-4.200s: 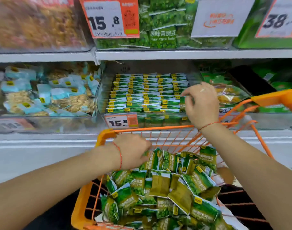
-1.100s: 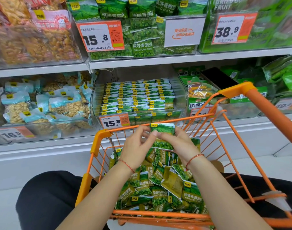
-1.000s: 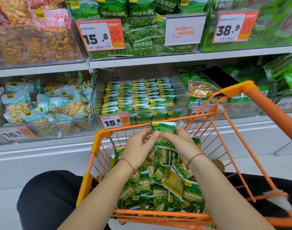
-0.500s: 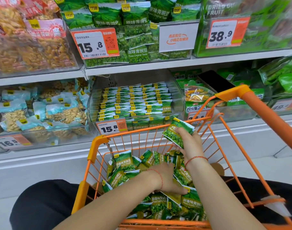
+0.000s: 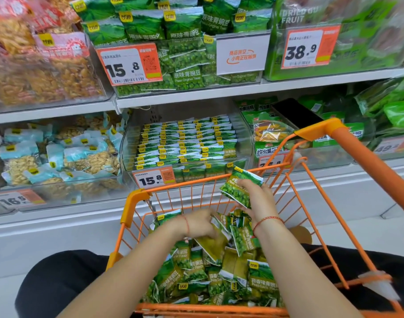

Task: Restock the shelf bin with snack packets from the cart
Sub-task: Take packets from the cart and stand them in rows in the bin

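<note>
Head view, only one. My right hand (image 5: 257, 198) pinches a small stack of green foil garlic-pea packets (image 5: 239, 188), thumb on the front face, fingers behind; stack is tilted, held above the far end of the orange wire cart (image 5: 136, 198). My left hand (image 5: 201, 222) is down in the loose heap of green pea packets (image 5: 219, 271) filling the cart, fingers curled onto one or more packets at the top of the pile; grip there is blurred, so I cannot tell whether it is closed on anything. Target is the clear plastic shelf bin (image 5: 127, 157) on the lower shelf, straight ahead past the cart rim, orange 15.8 price tag (image 5: 154, 179) on its front, already holding neat rows of the same packets standing on edge, fullest at left and middle.

Risks, my read: the stack is slick foil held only at one edge, so packets could fan out and drop when I reach over the rim. Rows are tight; pushing in carelessly could tip them over. The left-hand grab may drag neighbours out of the heap.
</note>
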Tool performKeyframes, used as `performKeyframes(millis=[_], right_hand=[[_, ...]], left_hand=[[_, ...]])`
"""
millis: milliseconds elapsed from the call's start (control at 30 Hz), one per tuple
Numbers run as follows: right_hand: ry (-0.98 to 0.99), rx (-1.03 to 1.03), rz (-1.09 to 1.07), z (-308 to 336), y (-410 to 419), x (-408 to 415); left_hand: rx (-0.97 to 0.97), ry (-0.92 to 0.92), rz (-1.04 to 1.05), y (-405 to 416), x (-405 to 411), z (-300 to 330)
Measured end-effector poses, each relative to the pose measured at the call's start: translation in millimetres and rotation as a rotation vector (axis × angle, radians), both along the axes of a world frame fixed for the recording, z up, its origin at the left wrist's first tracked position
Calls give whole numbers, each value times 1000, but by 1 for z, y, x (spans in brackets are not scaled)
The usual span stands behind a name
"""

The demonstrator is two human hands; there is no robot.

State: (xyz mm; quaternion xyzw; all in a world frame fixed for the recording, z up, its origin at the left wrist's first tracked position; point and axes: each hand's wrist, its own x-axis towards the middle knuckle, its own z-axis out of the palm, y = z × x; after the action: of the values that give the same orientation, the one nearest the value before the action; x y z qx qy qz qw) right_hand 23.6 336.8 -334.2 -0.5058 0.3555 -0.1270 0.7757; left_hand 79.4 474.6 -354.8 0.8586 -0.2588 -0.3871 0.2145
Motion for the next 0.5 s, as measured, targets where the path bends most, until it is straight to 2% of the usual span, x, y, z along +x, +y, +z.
performKeyframes(millis=[67, 167, 300, 367, 500], right_hand=[[30, 17, -4, 3, 0, -1], [27, 36, 27, 5, -1, -2], [63, 76, 124, 11, 7, -3], [86, 117, 169, 14, 12, -2], [35, 196, 257, 17, 16, -2]], left_hand=[[-125, 7, 138, 14, 9, 20], [-401, -123, 309, 33, 15, 48], [-824, -379, 336, 41, 3, 65], [-903, -507, 301, 36, -4, 61], [-909, -717, 245, 26, -10, 49]])
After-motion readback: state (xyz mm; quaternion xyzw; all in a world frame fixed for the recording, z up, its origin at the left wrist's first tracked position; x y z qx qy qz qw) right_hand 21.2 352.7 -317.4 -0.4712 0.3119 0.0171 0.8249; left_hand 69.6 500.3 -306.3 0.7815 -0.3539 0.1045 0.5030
